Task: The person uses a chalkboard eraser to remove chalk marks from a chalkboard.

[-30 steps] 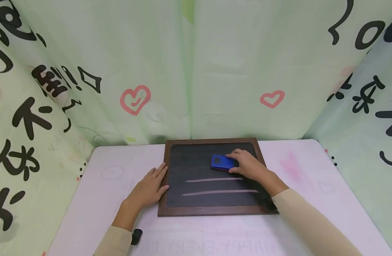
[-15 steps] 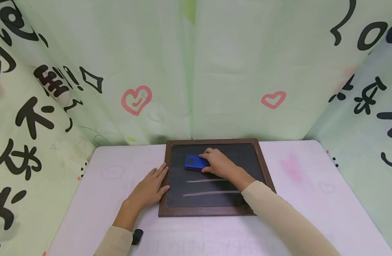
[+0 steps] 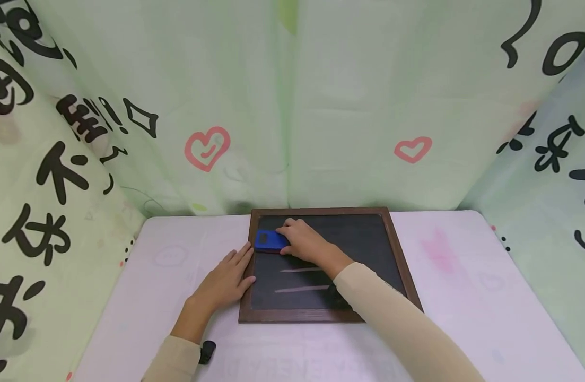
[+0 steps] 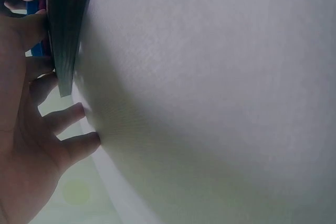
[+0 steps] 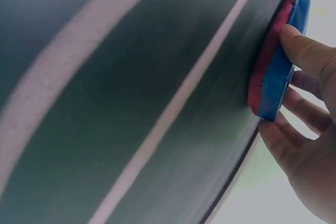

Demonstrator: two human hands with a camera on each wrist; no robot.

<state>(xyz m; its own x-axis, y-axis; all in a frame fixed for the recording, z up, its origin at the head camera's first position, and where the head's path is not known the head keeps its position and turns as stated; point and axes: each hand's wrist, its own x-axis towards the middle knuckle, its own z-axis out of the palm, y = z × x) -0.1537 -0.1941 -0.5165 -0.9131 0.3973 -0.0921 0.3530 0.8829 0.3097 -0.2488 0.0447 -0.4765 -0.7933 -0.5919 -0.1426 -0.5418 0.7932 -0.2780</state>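
A small rectangular eraser with a blue plastic back and a red felt face (image 3: 268,240) lies face-down on the dark slate of a wooden-framed chalkboard (image 3: 368,249), at the board's upper left corner, just right of centre in the head view. The right hand (image 3: 304,243) has its grip clamped on the eraser, thumb and fingers (image 5: 307,51) curled round its blue edges. In the right wrist view the red felt (image 5: 265,61) sits flat against the slate. Two pale chalk lines (image 3: 302,279) run across the board below the eraser. The left hand (image 3: 223,284) rests flat on the pale pink counter (image 3: 464,276), fingers straight and apart, touching the frame's left edge.
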